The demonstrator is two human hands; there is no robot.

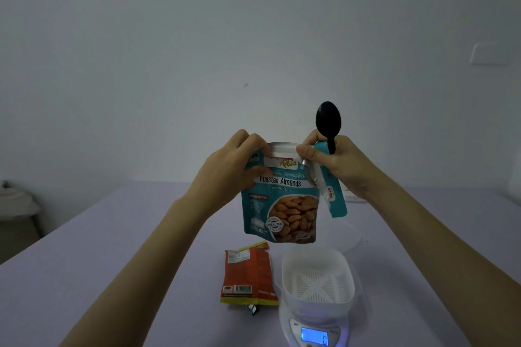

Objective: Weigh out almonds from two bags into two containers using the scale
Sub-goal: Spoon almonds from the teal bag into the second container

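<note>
Up in the air over the table, two bare hands hold a teal foil bag of roasted almonds. The bag stands upright and its top is open. The left hand grips the top left corner of the bag, with the fingers curled over the edge and the thumb on the front. The right hand pinches the top right edge of the bag between thumb and finger. The same hand also holds a black plastic spoon, which sticks straight up with its round end on top. A torn teal strip hangs down from the right hand, beside the bag.

Down below lies the table with a pale purple cloth. An orange-red snack bag lies flat on it, just left of the scale, and its top is torn open. A small dark thing peeks out at its near end; I cannot tell what it is. The white kitchen scale sits at the near edge, and its blue lit screen shows 0. A white square plastic tub with a slotted bottom sits on the scale. Behind it stands a clear round plastic tub, which is hard to see.
</note>
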